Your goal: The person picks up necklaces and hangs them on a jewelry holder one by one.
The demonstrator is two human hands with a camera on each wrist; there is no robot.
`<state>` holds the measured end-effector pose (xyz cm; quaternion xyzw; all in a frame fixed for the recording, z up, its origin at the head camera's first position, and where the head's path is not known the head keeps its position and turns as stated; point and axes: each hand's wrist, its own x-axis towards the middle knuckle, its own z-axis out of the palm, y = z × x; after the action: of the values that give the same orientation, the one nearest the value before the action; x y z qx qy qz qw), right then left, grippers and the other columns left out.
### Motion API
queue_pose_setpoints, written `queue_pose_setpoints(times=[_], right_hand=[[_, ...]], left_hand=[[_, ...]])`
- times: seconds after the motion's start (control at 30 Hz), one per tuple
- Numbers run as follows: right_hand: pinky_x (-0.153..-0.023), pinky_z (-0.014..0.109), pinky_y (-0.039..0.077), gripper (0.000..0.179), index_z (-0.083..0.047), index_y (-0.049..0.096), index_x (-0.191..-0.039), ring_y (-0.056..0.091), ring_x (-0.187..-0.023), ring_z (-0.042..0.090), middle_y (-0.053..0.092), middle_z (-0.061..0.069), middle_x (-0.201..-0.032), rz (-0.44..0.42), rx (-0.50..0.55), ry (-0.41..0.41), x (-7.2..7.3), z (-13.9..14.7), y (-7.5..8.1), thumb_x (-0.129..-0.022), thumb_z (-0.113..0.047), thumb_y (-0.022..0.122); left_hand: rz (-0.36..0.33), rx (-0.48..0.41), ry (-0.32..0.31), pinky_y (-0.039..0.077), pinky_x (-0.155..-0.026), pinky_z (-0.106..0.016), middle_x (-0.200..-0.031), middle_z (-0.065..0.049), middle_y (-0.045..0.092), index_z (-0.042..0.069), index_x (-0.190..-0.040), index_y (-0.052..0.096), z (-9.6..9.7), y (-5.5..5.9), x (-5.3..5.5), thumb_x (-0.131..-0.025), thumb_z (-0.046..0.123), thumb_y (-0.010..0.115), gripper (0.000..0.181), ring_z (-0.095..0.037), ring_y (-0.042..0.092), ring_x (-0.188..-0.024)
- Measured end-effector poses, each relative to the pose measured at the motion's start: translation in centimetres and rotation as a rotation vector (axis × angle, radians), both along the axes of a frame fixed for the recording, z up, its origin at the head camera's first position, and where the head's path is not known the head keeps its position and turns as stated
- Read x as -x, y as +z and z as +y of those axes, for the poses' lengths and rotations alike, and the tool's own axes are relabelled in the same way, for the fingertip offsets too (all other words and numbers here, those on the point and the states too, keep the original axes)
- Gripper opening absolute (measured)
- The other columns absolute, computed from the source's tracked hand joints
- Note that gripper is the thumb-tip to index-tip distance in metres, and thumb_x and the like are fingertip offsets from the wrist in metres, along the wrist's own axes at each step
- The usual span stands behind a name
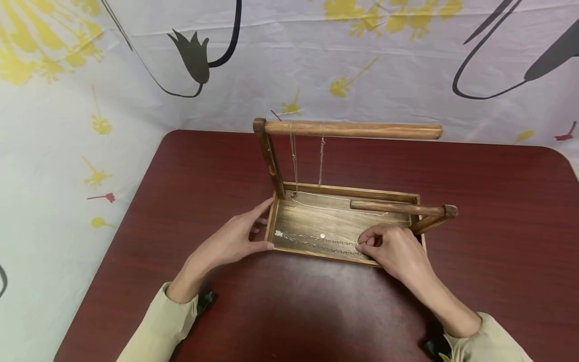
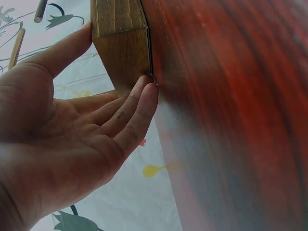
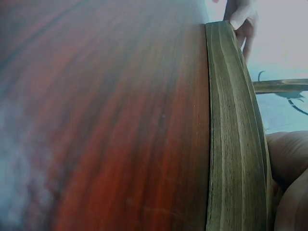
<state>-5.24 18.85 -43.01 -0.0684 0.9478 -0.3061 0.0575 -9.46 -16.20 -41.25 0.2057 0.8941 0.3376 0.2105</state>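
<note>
My right hand [image 1: 400, 251] is over the right part of a shallow wooden tray [image 1: 348, 257], thumb and index finger pinching one end of a silver chain necklace [image 1: 316, 245]. Doubled, the chain stretches left along the tray floor to a small pale pendant [image 1: 278, 233]. A small round white piece [image 1: 322, 236] lies beside it. At the tray's left end, my left hand [image 1: 232, 239] touches the wall with spread thumb and fairly straight fingers. In the right wrist view, the tray's side [image 3: 236, 125] hides most of the right hand [image 3: 291, 168].
A wooden post [image 1: 270, 161] at the tray's left end carries a horizontal bar [image 1: 353, 129], where thin chains [image 1: 321, 161] hang. Another, lower bar [image 1: 395, 207] juts inward from the right end. The dark red table [image 1: 203, 166] meets a patterned cloth [image 1: 289, 60] behind.
</note>
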Motion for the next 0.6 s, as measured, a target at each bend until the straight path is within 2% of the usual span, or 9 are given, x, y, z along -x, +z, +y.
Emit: queue_pose_setpoints(times=[0.23,0.47,0.6], right_hand=[[-0.054,0.025,0.04,0.01,-0.027,0.074,-0.075,0.051,-0.06,0.006,0.06,-0.013,-0.071,-0.017,-0.004,-0.021,0.09,-0.16,-0.21,-0.082,-0.021,0.08],[-0.058,0.027,0.042,0.014,-0.025,0.072,-0.077,0.051,-0.064,0.007,0.06,-0.011,-0.075,-0.01,-0.025,0.026,0.11,-0.06,-0.27,-0.086,-0.015,0.072],[-0.061,0.028,0.042,0.013,-0.024,0.07,-0.08,0.052,-0.067,0.007,0.058,-0.01,-0.077,-0.012,-0.009,0.05,0.04,0.11,-0.23,-0.089,-0.016,0.073]], left_hand=[[0.008,0.007,-0.001,0.052,-0.093,-0.034,-0.131,-0.007,0.061,0.026,-0.161,0.017,-0.12,-0.04,-0.04,-0.085,0.025,0.081,0.099,-0.017,0.063,-0.108],[0.009,0.004,-0.003,0.052,-0.093,-0.034,-0.131,-0.005,0.061,0.027,-0.161,0.016,-0.1,-0.08,-0.06,-0.085,0.025,0.081,0.1,-0.016,0.063,-0.108],[0.008,0.003,-0.005,0.052,-0.093,-0.034,-0.13,-0.005,0.061,0.028,-0.161,0.016,-0.05,-0.07,-0.06,-0.085,0.026,0.081,0.1,-0.016,0.063,-0.108]])
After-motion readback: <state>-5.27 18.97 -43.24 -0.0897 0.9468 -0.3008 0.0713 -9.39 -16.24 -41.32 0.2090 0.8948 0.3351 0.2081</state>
